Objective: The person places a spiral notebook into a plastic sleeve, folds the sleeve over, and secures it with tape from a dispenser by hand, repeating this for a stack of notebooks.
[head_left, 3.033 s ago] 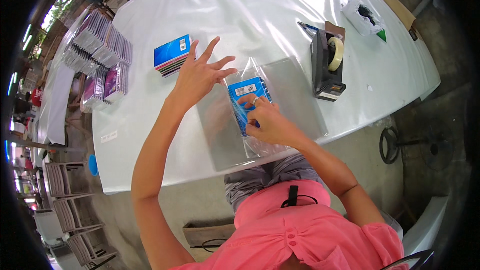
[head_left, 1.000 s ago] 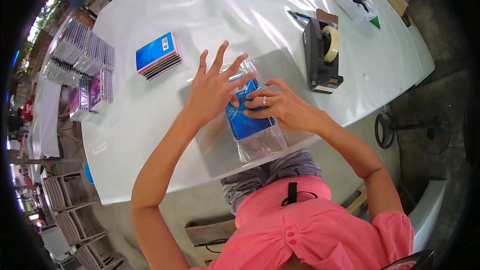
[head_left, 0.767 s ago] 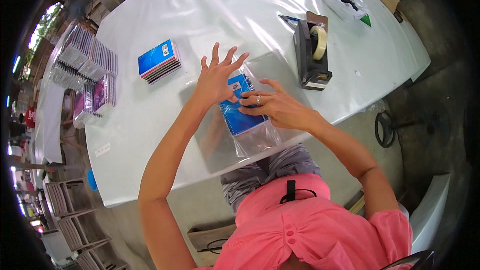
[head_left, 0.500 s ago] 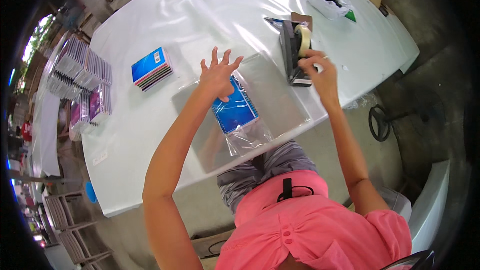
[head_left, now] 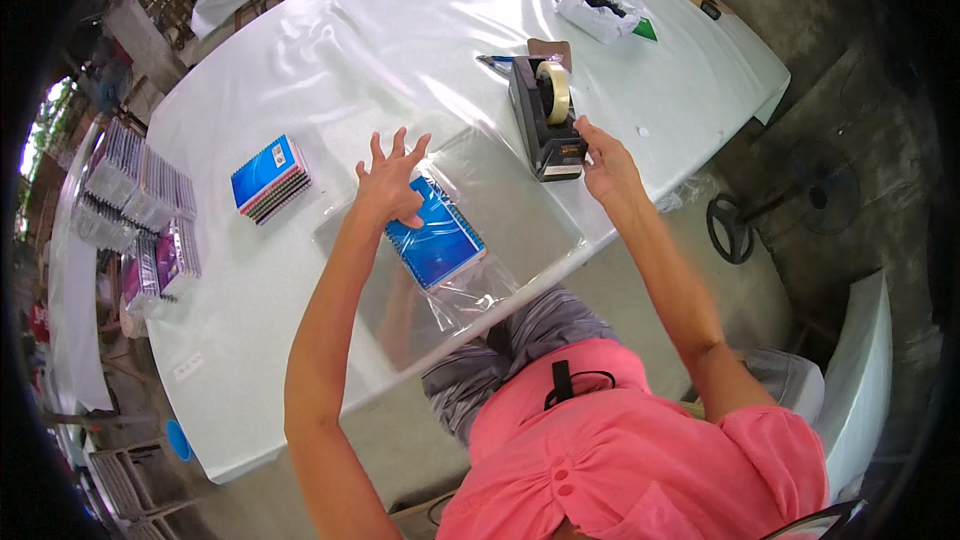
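A blue spiral notebook point(head_left: 435, 245) lies in a clear plastic sleeve point(head_left: 470, 298) close to the table's front edge. My left hand point(head_left: 388, 188) rests at the notebook's upper left, fingers spread, its thumb pressing on the cover. Right of it stands a black tape dispenser point(head_left: 553, 155) with a roll of pale tape point(head_left: 556, 92). My right hand point(head_left: 608, 162) is closed at the dispenser's right side, fingertips against it; a piece of tape cannot be made out. Under the notebook lies a transparent sheet point(head_left: 530, 205).
A short stack of spiral notebooks point(head_left: 270, 178) sits to the left. Several wrapped bundles of notebooks point(head_left: 150, 185) stand beyond the table's left edge. Behind the dispenser are a pen point(head_left: 495, 62) and a white plastic-wrapped bundle point(head_left: 598, 10). A standing fan point(head_left: 815, 190) is at the right.
My right hand has come from beside the tape roll down to the dispenser's right side. My left hand stays on the notebook. The whole view has shifted slightly.
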Demonstrator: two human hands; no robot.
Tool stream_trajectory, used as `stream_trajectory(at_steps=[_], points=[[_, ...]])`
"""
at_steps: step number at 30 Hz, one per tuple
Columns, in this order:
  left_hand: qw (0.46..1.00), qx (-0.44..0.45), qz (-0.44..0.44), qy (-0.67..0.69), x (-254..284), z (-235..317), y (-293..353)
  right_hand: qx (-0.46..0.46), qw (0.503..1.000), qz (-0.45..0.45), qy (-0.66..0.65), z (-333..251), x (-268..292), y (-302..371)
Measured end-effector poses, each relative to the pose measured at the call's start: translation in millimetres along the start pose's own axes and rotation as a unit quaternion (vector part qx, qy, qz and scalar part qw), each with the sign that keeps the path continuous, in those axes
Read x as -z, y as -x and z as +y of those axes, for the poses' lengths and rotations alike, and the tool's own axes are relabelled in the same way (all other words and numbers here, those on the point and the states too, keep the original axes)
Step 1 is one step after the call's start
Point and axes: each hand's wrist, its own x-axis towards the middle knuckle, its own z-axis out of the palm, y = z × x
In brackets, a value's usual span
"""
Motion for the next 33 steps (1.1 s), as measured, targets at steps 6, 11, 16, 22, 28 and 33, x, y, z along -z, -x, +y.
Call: stream_trajectory(at_steps=[6, 11, 16, 22, 28, 33], points=[[1.000, -0.012, -0.007, 0.010, -1, -6, -1, 0.058, 0.993, 0.062, 0.077, 33, 24, 24], [0.999, -0.022, -0.008, 0.042, -5, -18, -1, 0.288, 0.732, 0.130, 0.604, 18, 32, 28], [0.997, -0.020, -0.016, 0.066, -11, -25, -3, 0.193, 0.811, -0.127, 0.537, -12, -7, 51], [0.994, -0.005, -0.004, 0.108, -16, -30, -12, 0.042, 0.615, -0.477, 0.626, 25, -142, 37], [0.991, -0.022, -0.035, 0.131, -23, -37, -22, 0.039, 0.549, -0.489, 0.676, 58, -164, 21], [0.994, -0.024, -0.067, 0.081, -23, -43, -20, 0.121, 0.452, -0.475, 0.745, 52, -181, 41]])
